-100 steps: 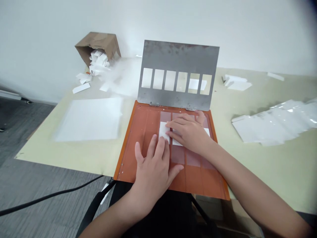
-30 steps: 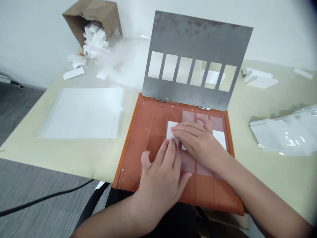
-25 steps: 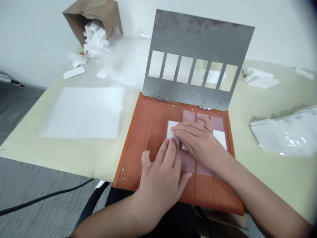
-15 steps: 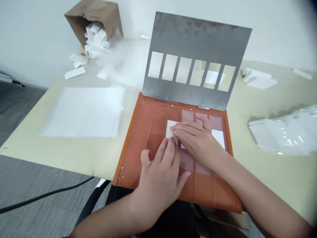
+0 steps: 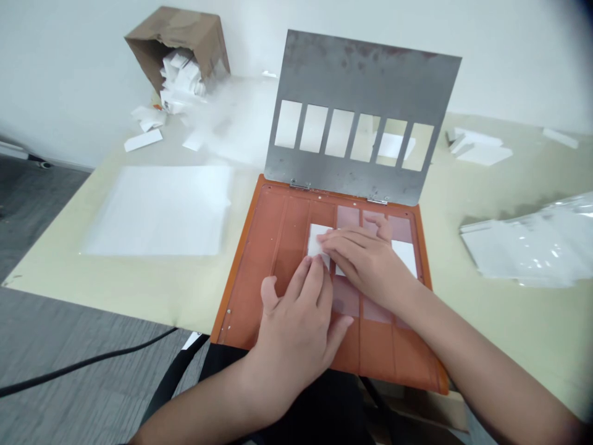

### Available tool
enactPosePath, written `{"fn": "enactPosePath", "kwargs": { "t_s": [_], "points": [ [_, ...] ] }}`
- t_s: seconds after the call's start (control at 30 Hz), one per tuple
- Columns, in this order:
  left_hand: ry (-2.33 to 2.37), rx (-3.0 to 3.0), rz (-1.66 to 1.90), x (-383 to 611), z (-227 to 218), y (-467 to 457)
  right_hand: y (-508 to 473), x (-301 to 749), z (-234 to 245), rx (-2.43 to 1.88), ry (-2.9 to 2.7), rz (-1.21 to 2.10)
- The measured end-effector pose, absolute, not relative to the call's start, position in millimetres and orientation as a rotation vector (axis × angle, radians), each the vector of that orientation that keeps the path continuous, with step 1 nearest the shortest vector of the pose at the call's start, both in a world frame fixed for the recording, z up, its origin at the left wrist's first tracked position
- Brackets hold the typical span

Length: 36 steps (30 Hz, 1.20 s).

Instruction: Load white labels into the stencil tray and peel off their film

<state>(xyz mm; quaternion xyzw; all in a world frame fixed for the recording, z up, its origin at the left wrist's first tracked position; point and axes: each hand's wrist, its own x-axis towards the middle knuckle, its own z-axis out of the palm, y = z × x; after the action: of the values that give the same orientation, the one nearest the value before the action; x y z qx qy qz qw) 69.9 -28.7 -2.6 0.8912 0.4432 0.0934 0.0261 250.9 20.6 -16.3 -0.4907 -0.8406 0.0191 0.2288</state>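
Head view, sweeping from the left: a brown cardboard box (image 5: 173,37) lies tipped against the wall, its open mouth spilling white paper slips (image 5: 178,83) onto a pale green table mat (image 5: 139,290). Nearer lies a flat white sheet (image 5: 157,210), its surface smooth and matte. Next comes an orange tray (image 5: 236,284), its face ribbed into long lanes, sitting at the mat's near edge. Along its far side, a rust-stained steel plate (image 5: 361,62), pierced by six rectangular windows, stands tilted open on two hinges. The left hand (image 5: 291,364) rests on the tray, fingers spread, their tips touching the lower edge of a white rectangular card (image 5: 315,241). The right hand (image 5: 365,259) lies across that card from the other side, fingers extended and partly covering a second white card (image 5: 340,270). Neither hand is clenched; both press flat rather than grasp. A third white card (image 5: 405,256) sits uncovered in a lane to the right. Further right, glossy plastic sleeves (image 5: 528,241) overlap in a loose pile, beyond them a small heap of white slips (image 5: 482,151).
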Motion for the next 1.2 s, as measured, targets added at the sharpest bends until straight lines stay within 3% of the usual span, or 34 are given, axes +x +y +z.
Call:
{"fn": "enactPosePath", "kwargs": {
  "t_s": [0.7,1.2],
  "points": [
    [1.362,2.730,0.296,69,-2,-29,17,251,-13,-1.334,-2.364,0.008],
    [1.335,2.616,0.214,68,1,-28,12,252,-5,-1.328,-2.440,0.369]
  ]
}}
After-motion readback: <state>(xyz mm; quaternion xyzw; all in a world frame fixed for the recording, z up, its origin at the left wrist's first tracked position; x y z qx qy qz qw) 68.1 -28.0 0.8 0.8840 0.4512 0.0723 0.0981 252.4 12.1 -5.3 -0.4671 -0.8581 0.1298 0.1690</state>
